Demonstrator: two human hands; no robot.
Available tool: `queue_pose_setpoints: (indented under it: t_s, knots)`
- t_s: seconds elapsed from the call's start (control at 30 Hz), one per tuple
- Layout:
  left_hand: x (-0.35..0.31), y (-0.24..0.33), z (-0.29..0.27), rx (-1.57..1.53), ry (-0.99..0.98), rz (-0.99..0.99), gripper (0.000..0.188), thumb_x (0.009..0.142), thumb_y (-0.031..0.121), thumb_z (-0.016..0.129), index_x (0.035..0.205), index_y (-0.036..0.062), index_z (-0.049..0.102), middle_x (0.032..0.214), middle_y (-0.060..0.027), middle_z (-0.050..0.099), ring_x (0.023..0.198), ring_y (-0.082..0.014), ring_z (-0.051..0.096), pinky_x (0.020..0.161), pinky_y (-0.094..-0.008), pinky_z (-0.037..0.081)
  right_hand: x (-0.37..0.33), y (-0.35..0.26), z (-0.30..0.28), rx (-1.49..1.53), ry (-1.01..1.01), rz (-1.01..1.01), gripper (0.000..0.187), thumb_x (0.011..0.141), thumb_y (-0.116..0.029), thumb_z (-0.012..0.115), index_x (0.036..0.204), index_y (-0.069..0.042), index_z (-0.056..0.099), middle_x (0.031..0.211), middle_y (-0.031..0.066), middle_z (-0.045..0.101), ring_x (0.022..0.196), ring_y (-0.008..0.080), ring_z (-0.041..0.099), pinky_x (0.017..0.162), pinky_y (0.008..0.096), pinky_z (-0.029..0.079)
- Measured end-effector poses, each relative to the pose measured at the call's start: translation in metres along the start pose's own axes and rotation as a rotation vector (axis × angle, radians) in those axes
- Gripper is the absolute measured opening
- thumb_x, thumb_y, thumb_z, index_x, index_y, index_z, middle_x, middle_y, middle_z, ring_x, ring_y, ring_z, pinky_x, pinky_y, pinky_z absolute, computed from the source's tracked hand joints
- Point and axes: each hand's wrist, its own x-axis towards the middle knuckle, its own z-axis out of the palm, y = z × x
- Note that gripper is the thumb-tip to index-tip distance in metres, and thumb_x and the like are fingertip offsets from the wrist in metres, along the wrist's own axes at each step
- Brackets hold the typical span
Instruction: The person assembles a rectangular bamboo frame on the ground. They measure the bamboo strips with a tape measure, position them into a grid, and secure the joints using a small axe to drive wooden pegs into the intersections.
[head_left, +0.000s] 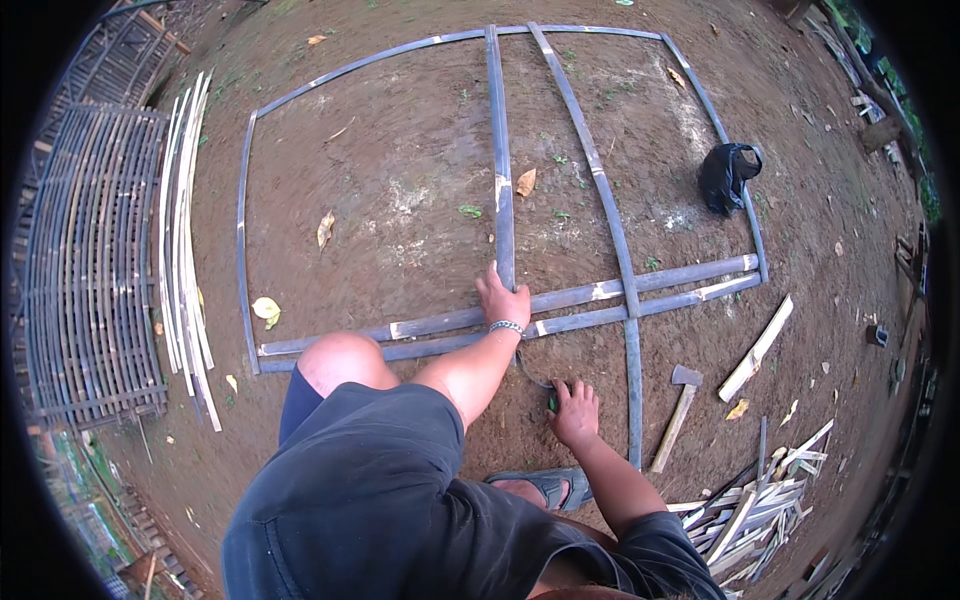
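Soil (400,150) bears one axe (673,425); left hand (503,300) clasps one strip (500,155), right hand (575,412) curls round something green (552,403).

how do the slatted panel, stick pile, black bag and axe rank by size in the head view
1. Slatted panel
2. Stick pile
3. Black bag and axe, unranked: axe longer, bag broader

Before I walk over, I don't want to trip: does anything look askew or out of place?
Yes: one long strip looks askew, its near end jutting past the paired crosswise strips. A black bag sits oddly on or against the frame's right side, and an axe lies loose beside the jutting end.
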Motion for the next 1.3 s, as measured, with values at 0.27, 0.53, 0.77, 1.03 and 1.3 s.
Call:
queue_pose_setpoints:
  t_s: [0.27,0.53,0.77,1.03,1.3]
  knots:
    - [0.025,0.007,-0.003,-0.016,0.044,-0.053,0.079,0.079,0.017,0.073,0.151,0.0094,0.041,0.134,-0.0228,0.048,0.124,-0.0437,0.055,0.108,-0.0493,0.046,0.001,0.003,0.004,0.002,0.022,-0.013,0.075,0.080,-0.034,0.081,0.147,-0.019,0.050,0.140,0.0152,0.051,0.132,0.0352,0.046,0.110,0.0491,0.039]
    - [0.040,-0.021,0.004,-0.004,0.062,-0.037,0.078,0.080,0.015,0.072,0.151,0.0108,0.041,0.135,-0.0231,0.047,0.123,-0.0439,0.055,0.107,-0.0493,0.047,0.002,-0.001,0.005,-0.029,0.013,-0.007,0.076,0.080,-0.034,0.082,0.146,-0.017,0.049,0.139,0.0156,0.050,0.132,0.0359,0.046,0.109,0.0498,0.039]
    - [0.047,-0.021,0.007,-0.051,0.086,-0.029,0.077,0.079,0.015,0.073,0.150,0.0091,0.044,0.133,-0.0241,0.048,0.122,-0.0436,0.056,0.107,-0.0483,0.047,0.000,-0.006,0.006,-0.027,0.005,0.023,0.077,0.080,-0.033,0.082,0.147,-0.017,0.048,0.139,0.0138,0.049,0.132,0.0354,0.045,0.109,0.0496,0.039]
    - [0.049,-0.033,0.007,-0.052,0.104,-0.005,0.079,0.079,0.014,0.072,0.152,0.0079,0.043,0.132,-0.0231,0.049,0.122,-0.0424,0.057,0.108,-0.0462,0.046,0.002,-0.004,0.010,0.016,0.047,0.011,0.077,0.078,-0.029,0.084,0.145,-0.018,0.049,0.137,0.0140,0.050,0.129,0.0355,0.045,0.107,0.0497,0.039]
    - [0.054,-0.042,0.004,-0.029,0.116,-0.002,0.080,0.079,0.016,0.073,0.153,0.0090,0.043,0.134,-0.0218,0.049,0.123,-0.0414,0.057,0.108,-0.0464,0.046,0.003,-0.004,0.011,0.020,0.053,0.017,0.075,0.078,-0.028,0.083,0.145,-0.019,0.050,0.139,0.0147,0.050,0.131,0.0362,0.045,0.108,0.0504,0.039]
